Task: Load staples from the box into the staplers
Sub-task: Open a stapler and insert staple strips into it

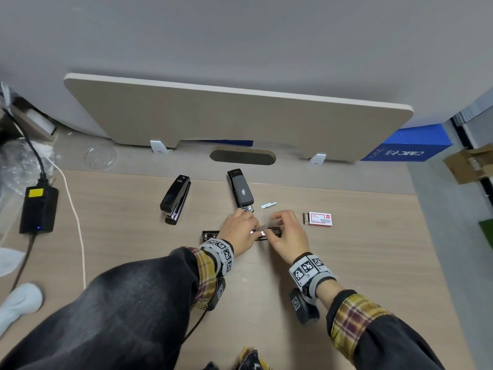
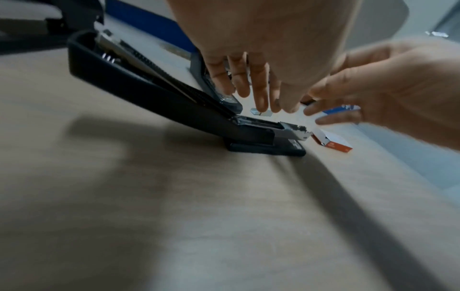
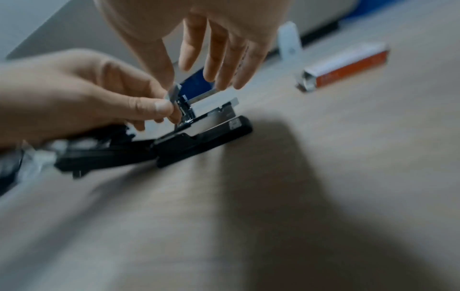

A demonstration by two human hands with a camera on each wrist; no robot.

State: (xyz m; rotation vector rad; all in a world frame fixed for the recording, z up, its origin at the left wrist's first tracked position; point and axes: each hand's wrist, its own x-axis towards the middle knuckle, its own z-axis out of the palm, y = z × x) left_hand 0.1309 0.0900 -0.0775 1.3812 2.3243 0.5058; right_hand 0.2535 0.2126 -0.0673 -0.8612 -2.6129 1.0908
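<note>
An opened black stapler [image 1: 209,234] lies flat on the wooden desk [image 1: 133,236], lid folded left and metal magazine [image 2: 286,130] pointing right. Both hands are over it. My left hand [image 1: 248,228] pinches one end of a silver staple strip [image 3: 174,93] with thumb and forefinger just above the magazine. My right hand [image 1: 282,228] holds the strip [image 1: 272,223] from above with thumb and fingertips. The red-and-white staple box [image 1: 318,218] lies open-ended to the right. A loose staple piece [image 1: 269,205] lies behind the hands.
Two closed black staplers [image 1: 176,200] [image 1: 240,190] lie further back. A black power adapter [image 1: 38,209] with cables sits at the left. A beige divider panel [image 1: 240,116] stands at the desk's rear above a cable slot [image 1: 242,156]. A blue box [image 1: 408,145] is beyond the right corner.
</note>
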